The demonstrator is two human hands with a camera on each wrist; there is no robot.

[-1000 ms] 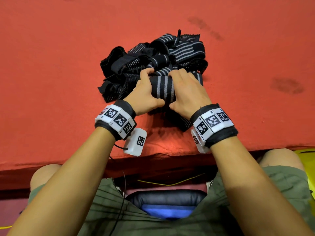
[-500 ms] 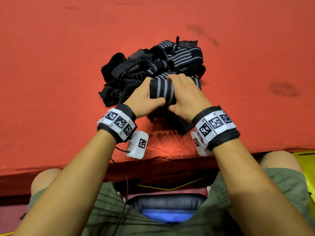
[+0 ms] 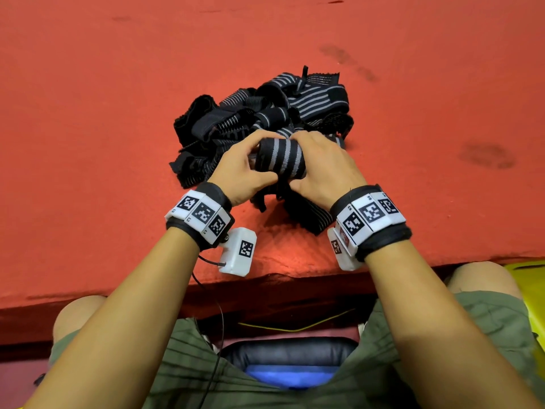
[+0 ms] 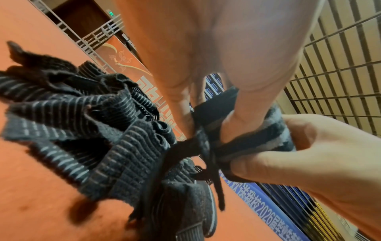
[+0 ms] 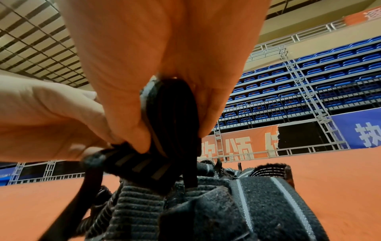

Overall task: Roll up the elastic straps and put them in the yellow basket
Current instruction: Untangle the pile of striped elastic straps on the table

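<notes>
writing: I'm reading "2026" on a blue banner [image 4: 266, 210] in the left wrist view; the Chinese characters beside it are too blurred for me. An orange banner [image 5: 241, 143] in the right wrist view is carrying white characters I can't make out. Black-and-white square tags are showing on both wristbands [image 3: 203, 216].
surface: I'm seeing red-orange felt-like cloth [image 3: 88, 113] covering the table, with a few dark stains far right.
room: wrist views are showing an indoor arena, rows of blue seats [image 5: 309, 84], grey railings, a slatted ceiling.
rolled strap: black with grey stripes [image 3: 280, 157], being held just above the cloth, right in front of the pile; a loose tail is hanging under it.
left hand: [image 3: 244, 169] is gripping the roll's left end, fingers curled round it.
right hand: [image 3: 324, 166] is gripping the roll's right end, thumb underneath.
strap pile: [image 3: 265, 116] loose black striped straps are lying tangled on the cloth just beyond the hands.
yellow basket: only a yellow edge [image 3: 530, 278] is showing at my lower right, below table level; head view only.
view difference: the right wrist view is showing the roll's spiral end [image 5: 171, 117].
</notes>
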